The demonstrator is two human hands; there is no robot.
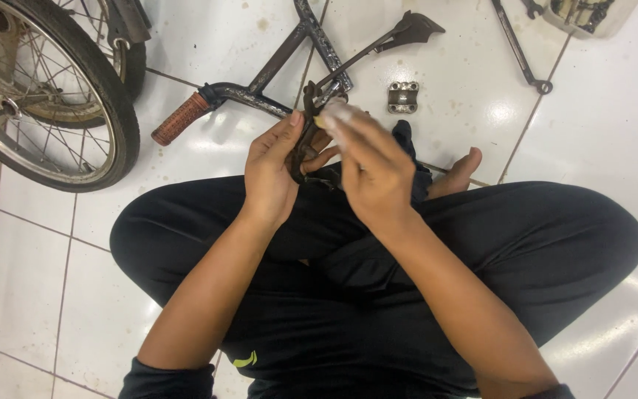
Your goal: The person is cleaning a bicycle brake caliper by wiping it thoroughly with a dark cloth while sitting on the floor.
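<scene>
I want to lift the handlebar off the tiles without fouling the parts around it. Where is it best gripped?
Judging by its pose, take the handlebar by the brown rubber grip, coming from the lower left. That end lies free on the floor, pointing toward the wheel, while the middle is crowded by the kickstand and both hands.

White tiled floor [592, 125]; on it a rusty handlebar [260, 92] with brown grip, kickstand [378, 48], small metal clamp [403, 97], wrench [518, 48], bicycle wheel [46, 96].
</scene>
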